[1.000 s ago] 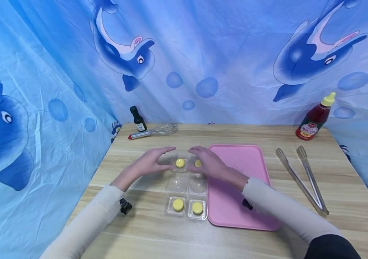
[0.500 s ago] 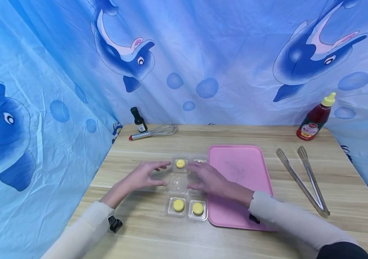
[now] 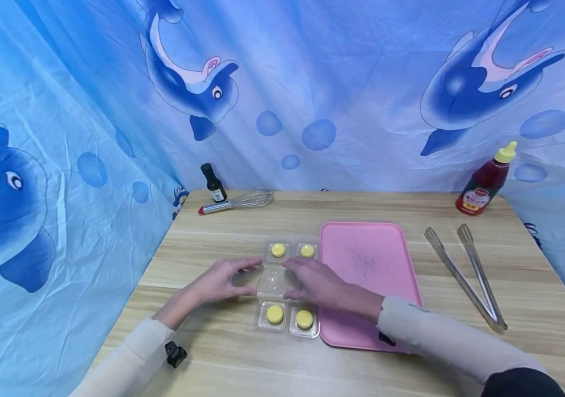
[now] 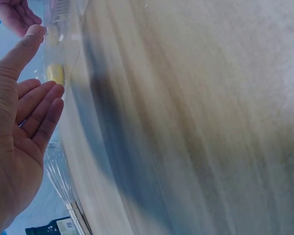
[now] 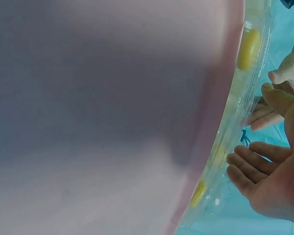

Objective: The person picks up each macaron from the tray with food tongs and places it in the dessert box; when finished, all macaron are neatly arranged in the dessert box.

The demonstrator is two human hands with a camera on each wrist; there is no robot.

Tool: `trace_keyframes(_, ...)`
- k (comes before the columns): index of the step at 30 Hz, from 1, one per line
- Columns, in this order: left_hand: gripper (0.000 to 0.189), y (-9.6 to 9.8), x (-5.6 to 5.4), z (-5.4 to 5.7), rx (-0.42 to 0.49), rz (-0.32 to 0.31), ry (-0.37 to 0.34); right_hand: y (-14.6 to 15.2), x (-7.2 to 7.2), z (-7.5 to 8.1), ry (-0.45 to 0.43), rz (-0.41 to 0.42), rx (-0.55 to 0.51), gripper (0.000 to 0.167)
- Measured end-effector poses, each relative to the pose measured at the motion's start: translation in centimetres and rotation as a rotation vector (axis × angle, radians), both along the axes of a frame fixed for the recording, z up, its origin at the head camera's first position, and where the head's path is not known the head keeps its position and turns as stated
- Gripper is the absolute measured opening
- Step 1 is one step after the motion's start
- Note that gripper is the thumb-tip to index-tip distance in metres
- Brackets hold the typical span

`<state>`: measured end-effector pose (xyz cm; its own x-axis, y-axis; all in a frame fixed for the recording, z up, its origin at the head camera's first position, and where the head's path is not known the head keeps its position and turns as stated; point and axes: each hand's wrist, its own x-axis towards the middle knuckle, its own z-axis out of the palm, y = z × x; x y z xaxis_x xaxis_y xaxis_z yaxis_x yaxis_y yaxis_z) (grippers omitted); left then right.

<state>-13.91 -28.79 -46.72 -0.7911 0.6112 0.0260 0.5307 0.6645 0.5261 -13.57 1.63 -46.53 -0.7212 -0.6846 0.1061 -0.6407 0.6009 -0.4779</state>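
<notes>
A clear plastic tray (image 3: 273, 282) of square compartments lies on the table, with one yellow macaron (image 3: 278, 250) in each compartment of the back and front rows. The middle-left compartment holds nothing; my right hand covers the middle-right one. My left hand (image 3: 225, 280) is at the tray's left side, thumb and fingers spread apart and holding nothing. Over the right half of the middle row is my right hand (image 3: 317, 282), fingers loosely bent with no object in them. Both wrist views show the palms turned toward the tray, fingertips close to its edges.
A pink serving tray (image 3: 369, 253) lies right beside the plastic one, under my right forearm. Metal tongs (image 3: 468, 281) rest farther right. At the back are a ketchup bottle (image 3: 483, 184), a whisk (image 3: 248, 199) and a small dark bottle (image 3: 214, 184), before a blue curtain.
Both hands have come back toward me, from the tray's back row to its middle row. The macarons and tray look unmoved, and the back-right macaron is now uncovered.
</notes>
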Motion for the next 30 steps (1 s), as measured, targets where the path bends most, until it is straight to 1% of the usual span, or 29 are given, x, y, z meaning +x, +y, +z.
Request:
trace_keyframes(5,0.079,0.2,0.3,0.0,-0.020,0.012,-0.016,-0.5,0.0,-0.3,0.015,-0.036,0.049,0.084)
trace_keyframes(10,0.076,0.3,0.4,-0.2,-0.016,0.015,-0.018,-0.8,-0.1,-0.6,0.029,-0.057,0.065,0.083)
trace_keyframes(23,0.074,0.4,0.5,-0.3,-0.024,0.008,0.005,-1.1,-0.1,-0.4,0.051,-0.055,0.016,0.076)
trace_keyframes(27,0.072,0.4,0.7,0.0,-0.003,0.021,0.012,-1.3,0.0,-0.2,0.038,-0.063,-0.004,0.076)
trace_keyframes(30,0.069,0.4,0.8,0.4,0.035,0.036,0.025,-1.2,0.1,0.1,0.024,-0.076,-0.034,0.076)
